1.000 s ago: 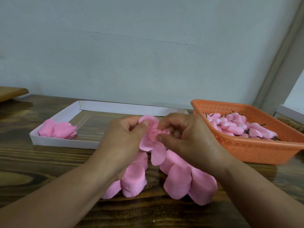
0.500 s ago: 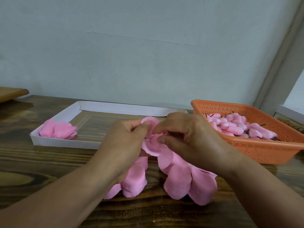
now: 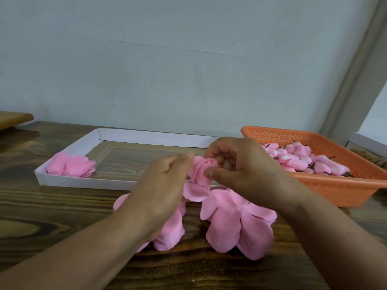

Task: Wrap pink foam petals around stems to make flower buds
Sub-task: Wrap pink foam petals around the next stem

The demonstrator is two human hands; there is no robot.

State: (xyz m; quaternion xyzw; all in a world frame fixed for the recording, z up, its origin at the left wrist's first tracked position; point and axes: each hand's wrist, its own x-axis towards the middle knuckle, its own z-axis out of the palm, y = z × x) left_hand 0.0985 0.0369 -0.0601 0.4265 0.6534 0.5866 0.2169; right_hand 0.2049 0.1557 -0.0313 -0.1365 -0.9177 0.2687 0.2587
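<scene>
A pink foam petal piece (image 3: 200,174) is held above the wooden table between both hands, its upper part rolled into a bud shape. My left hand (image 3: 165,185) pinches its left side with thumb and fingers. My right hand (image 3: 236,166) curls around its right side, thumb pressing the rolled petal. The stem inside is hidden. A pile of loose pink petals (image 3: 236,225) lies on the table just below the hands, partly under my left wrist.
An orange perforated basket (image 3: 335,185) at the right holds several pink buds with dark stems (image 3: 301,160). A shallow white cardboard tray (image 3: 83,183) at the left back holds a finished pink flower (image 3: 71,167). A grey wall stands behind.
The petal has been rolled tighter into a bud shape. My right hand rose and curled more over the top of it; my left hand kept its pinch.
</scene>
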